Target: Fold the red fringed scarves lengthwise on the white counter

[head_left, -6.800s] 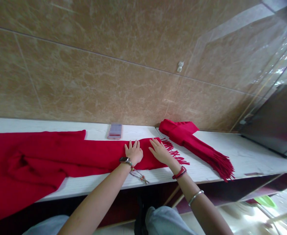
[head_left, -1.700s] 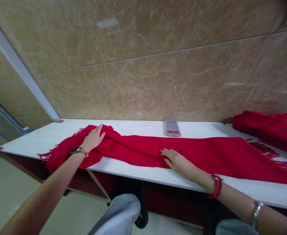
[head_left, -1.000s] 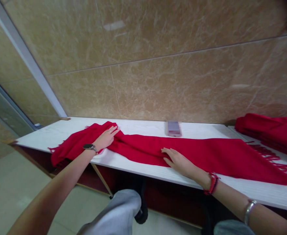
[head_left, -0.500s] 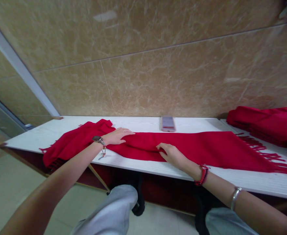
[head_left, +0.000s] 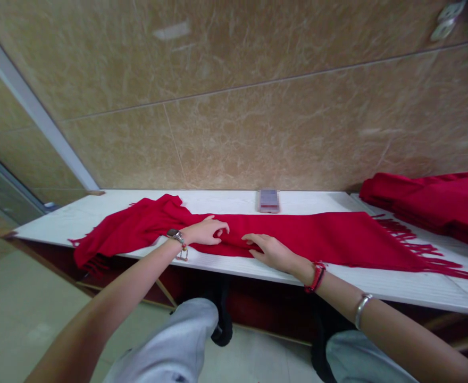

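Observation:
A long red scarf (head_left: 322, 234) lies lengthwise along the white tabletop (head_left: 234, 267). Its right part is flat with the fringe spread out; its left part is bunched, and fringe there hangs over the front edge. My left hand (head_left: 205, 232), with a watch at the wrist, rests on the scarf near the bunched part. Its fingers are loosely bent and the thumb is apart from them. On the scarf's middle, a little to the right, lies my right hand (head_left: 273, 251), palm down. Its fingers are slightly curved, thumb apart, and no cloth shows gripped.
Behind the scarf a phone (head_left: 268, 201) lies by the marbled wall (head_left: 234, 133). More folded red cloth (head_left: 429, 199) is piled at the right end. Below the tabletop are open compartments (head_left: 266, 306), with my knees in front of them. A socket (head_left: 443, 29) is high on the right.
My left hand has slid right along the scarf, its fingers now more bent. My right hand has moved slightly left, so the hands are closer together. The view has shifted a little.

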Demonstrator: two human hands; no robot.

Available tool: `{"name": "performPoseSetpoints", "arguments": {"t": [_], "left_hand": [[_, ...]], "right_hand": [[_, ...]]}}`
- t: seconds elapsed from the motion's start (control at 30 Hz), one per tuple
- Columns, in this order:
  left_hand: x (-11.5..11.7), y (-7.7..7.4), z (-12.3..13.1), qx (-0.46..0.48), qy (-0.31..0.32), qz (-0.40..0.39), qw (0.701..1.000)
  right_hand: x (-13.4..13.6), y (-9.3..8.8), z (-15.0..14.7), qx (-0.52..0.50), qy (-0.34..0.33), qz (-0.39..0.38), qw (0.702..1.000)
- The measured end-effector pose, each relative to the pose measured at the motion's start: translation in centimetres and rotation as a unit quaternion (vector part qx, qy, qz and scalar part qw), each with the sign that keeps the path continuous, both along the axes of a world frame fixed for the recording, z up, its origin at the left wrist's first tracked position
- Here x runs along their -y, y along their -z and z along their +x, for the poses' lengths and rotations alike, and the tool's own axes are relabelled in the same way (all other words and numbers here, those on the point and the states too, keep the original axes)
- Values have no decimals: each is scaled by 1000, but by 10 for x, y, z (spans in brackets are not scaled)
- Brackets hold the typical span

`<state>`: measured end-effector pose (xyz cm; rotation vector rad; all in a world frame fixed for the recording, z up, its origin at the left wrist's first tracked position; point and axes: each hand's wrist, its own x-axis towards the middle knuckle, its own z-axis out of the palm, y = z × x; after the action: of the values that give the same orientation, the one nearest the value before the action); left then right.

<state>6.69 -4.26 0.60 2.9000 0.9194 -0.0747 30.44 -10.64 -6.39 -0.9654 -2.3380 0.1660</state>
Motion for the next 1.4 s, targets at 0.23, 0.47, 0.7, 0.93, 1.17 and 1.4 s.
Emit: {"name": "performPoseSetpoints", "arguments": {"t": [0.23,0.47,0.7,0.93,1.17,1.4], "left_hand": [[13,3,11,51,-18,-5,999],[20,-2,17,-2,1,82,997],[40,-2,23,-42,14,66,997],[51,-4,19,-57,3,23,998],[54,2,24,-99,-5,90,991],[53,7,27,-85,-20,128,988]], "right_hand": [[0,1,-1,-3,5,40,999],[-1,-4,2,-19,49,91,994],[7,-7,10,80,-17,94,992],[11,-6,11,80,-51,80,992],[12,-7,15,74,-64,88,991],[9,-5,14,72,-35,115,990]]}}
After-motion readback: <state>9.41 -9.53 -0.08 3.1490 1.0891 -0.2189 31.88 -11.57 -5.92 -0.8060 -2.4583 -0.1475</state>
